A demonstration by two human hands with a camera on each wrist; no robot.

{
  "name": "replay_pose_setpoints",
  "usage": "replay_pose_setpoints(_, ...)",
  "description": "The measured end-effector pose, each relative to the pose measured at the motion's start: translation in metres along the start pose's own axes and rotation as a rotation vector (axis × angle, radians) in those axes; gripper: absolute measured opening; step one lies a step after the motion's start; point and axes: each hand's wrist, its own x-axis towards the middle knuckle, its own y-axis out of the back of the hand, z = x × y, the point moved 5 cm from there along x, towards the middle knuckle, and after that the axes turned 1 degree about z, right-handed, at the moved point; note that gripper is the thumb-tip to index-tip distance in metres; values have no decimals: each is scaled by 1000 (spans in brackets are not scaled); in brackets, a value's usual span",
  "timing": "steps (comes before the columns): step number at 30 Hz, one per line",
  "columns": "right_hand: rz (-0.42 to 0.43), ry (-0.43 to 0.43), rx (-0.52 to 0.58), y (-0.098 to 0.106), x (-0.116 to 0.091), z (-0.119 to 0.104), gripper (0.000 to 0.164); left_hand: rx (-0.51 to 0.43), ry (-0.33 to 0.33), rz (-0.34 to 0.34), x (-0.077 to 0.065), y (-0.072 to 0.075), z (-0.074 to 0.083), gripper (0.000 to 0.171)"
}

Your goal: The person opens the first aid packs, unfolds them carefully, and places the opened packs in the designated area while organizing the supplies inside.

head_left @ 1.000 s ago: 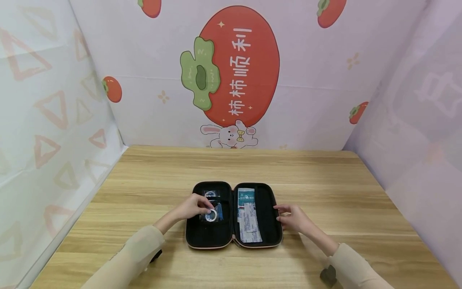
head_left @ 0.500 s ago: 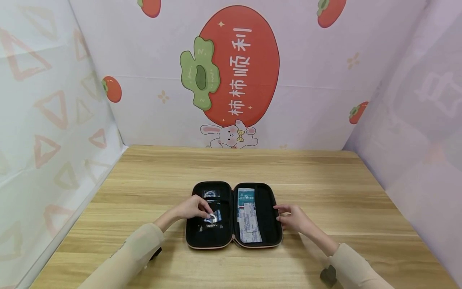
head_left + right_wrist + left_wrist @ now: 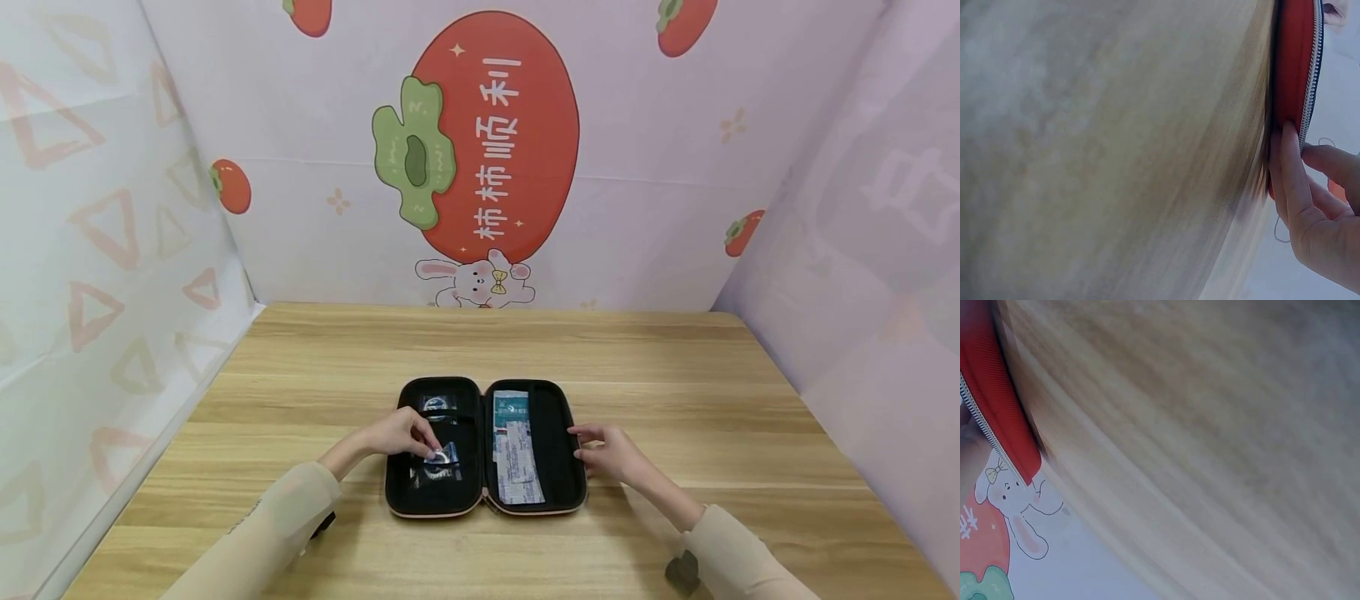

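Note:
A zippered case, black inside and red outside, lies unfolded on the wooden table. Over its left half, my left hand pinches a small clear plastic packet with something white and blue in it. Another shiny clear packet lies just below, and one more packet sits under the strap above. My right hand holds the case's right edge; in the right wrist view its fingers press the red side, with the thumb at the zipper. The left wrist view shows mostly table and the case's red side.
In the case's right half lie a teal packet and white printed packets. The wooden table extends around the case. Printed cloth walls stand at the back and on both sides.
My left hand has drawn the pinched packet slightly down, and it now looks folded or tilted. The clear packet below it has come into sight. My right hand has stayed on the case edge.

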Motion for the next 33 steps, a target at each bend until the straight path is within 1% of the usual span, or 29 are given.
replay_pose_setpoints(3, 0, 3, -1, 0, 0, 0, 35, -14, 9, -43, 0, -2, 1, 9)
replay_pose_setpoints(6, 2, 4, -2, 0, 0, 0, 35, -28, 3, -87, 0, -4, 1, 9)
replay_pose_setpoints(8, 3, 6, -5, 0, 1, 0, 35, -35, 4, -95, 0, -4, 1, 10)
replay_pose_setpoints(10, 5, 8, -7, 0, 1, 0, 35, -41, -7, -104, -1, -4, 2, 10)
replay_pose_setpoints(18, 5, 8, -4, 1, 0, -1, 35, -47, 6, -158, -1, -4, 3, 12)
replay_pose_setpoints(25, -3, 18, 4, 0, 0, 0, 34, 3, 4, -217, -1, -5, 3, 14)
replay_pose_setpoints(30, -6, 24, 7, 0, 0, 0, 34, 18, 15, -232, -1, -7, 3, 15)
replay_pose_setpoints(33, -6, 22, 7, 0, 1, 0, 34, 19, 34, -228, -1, -7, 3, 15)
